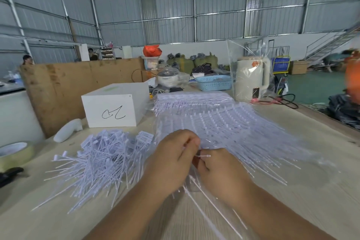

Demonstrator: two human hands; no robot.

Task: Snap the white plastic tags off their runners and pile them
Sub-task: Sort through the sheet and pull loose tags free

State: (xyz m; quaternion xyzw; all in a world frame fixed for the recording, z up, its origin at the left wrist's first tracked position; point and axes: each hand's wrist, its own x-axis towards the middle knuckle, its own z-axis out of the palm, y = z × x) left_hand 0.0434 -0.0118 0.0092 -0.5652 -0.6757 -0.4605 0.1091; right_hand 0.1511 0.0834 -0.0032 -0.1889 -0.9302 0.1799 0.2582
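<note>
Both hands meet over the near middle of the pale wooden table [292,191]. The left hand [171,160] curls its fingers around thin white plastic tags still on their runner [196,187], while the right hand [220,169] pinches a short white stub [203,156] at the joint. A clean break likely calls for gripping close to the joint and twisting sharply, then dropping the freed tag onto the loose heap of white tags [101,156] toward the left edge. Unbroken translucent sheets of tags [224,122] lie beyond. The white cardboard box [115,107] bears a handwritten black scrawl, illegible.
</note>
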